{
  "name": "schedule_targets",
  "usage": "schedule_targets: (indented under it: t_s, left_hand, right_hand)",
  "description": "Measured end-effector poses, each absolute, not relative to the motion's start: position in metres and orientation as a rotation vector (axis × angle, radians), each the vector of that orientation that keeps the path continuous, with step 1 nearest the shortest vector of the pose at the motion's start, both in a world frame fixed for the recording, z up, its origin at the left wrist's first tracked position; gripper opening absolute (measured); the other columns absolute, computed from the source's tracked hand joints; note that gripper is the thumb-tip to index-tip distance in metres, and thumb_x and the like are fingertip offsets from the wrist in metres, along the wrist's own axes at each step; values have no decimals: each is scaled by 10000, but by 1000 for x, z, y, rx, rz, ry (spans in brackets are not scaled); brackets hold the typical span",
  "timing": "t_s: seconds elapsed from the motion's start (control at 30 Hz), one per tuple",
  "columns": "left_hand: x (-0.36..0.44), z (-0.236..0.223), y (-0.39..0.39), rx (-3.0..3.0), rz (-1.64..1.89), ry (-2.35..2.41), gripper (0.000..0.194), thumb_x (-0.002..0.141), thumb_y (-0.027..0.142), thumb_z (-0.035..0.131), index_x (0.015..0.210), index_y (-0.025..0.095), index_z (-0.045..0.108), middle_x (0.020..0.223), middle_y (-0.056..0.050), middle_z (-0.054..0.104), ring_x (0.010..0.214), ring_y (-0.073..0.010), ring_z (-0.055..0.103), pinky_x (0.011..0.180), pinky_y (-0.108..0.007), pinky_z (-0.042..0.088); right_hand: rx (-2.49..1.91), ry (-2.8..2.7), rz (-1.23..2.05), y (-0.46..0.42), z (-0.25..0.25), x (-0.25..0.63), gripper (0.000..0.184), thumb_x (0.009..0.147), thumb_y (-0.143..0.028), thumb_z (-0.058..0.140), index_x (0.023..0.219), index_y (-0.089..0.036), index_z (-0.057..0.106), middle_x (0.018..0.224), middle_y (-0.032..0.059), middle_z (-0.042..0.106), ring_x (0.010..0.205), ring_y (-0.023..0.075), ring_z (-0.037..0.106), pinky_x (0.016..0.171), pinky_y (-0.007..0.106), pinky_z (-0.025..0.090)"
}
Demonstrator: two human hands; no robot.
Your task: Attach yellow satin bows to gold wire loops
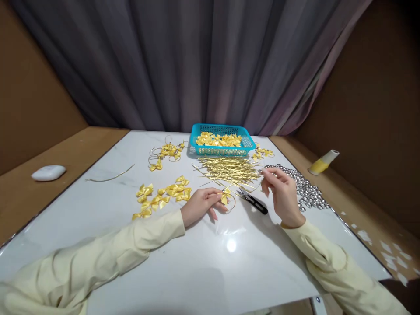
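left hand (204, 203) pinches a yellow bow (225, 196) and looped cord (235, 201) mid desk (197, 271); right hand (282, 191) grips the cord's strand (a bead too? cannot tell). seemingly looping; drawing it snug calls for a steady left pinch. room lies toward the near edge; black snips (256, 203) crowd the right.

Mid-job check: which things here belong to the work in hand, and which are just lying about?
Likely part of the work:
held bow and looped cord at the left hand
loose yellow bows
gold cord pile
silver beads
blue basket
black snips

Probably just lying about:
white rounded object, left
yellow-and-white tube, right
white scraps, right
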State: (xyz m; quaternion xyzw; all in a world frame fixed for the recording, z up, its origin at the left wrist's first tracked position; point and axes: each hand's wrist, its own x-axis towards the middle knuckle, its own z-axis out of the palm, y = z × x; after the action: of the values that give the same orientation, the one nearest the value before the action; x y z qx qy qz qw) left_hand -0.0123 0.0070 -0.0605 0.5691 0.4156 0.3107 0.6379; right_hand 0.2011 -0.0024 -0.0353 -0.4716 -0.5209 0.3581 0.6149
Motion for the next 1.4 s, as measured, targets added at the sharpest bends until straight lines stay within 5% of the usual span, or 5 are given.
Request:
schedule_targets:
  t_s: [0.17, 0.33, 0.73, 1.1, 1.4]
  left_hand:
    - [-17, -63, 3, 1626, 791, 1116, 289, 822, 340, 479, 970, 112, 575, 729, -92, 679, 632, -183, 643, 437, -225, 467]
    - [-24, -64, -2, 2333, 964, 1102, 264, 863, 255, 422, 1000, 150, 622, 917, -102, 671, 865, -200, 607, 768, -323, 464]
    - [-27, -70, -2, 2607, 940, 998, 274, 853, 222, 431, 1029, 193, 639, 912, -99, 669, 903, -198, 600, 793, -324, 457]
    - [-22, -59, 6, 1983, 1043, 1258, 159, 780, 293, 545, 799, 186, 660, 752, -27, 686, 644, -152, 612, 642, -248, 467]
    - [-27, -62, 28, 1313, 1118, 1200, 239, 705, 355, 568, 773, 125, 571, 576, -2, 599, 356, -48, 384, 357, -176, 289]
  right_hand:
    - [-1246, -1386, 803, 0, -46, 198, 335, 824, -434, 480, 647, -165, 571, 378, -68, 310, 346, 85, 303, 400, 238, 239]
    - [-1327, -1948, 484, -5, -61, 180, 293, 805, -396, 510, 642, -167, 593, 474, -14, 480, 460, 116, 426, 496, 248, 318]
    - [-1059, -1979, 659, -6, -65, 165, 88, 779, -203, 536, 789, -173, 618, 748, 42, 618, 718, 159, 548, 669, 281, 419]
    - [-1081, -1716, 1161, -6, -62, 169, 92, 701, -151, 495, 683, -152, 585, 667, 10, 591, 655, 134, 531, 632, 247, 406]
    - [-939, -1422, 1269, -3, -54, 184, 81, 709, -176, 524, 666, -164, 591, 598, -2, 539, 605, 136, 495, 609, 261, 384]
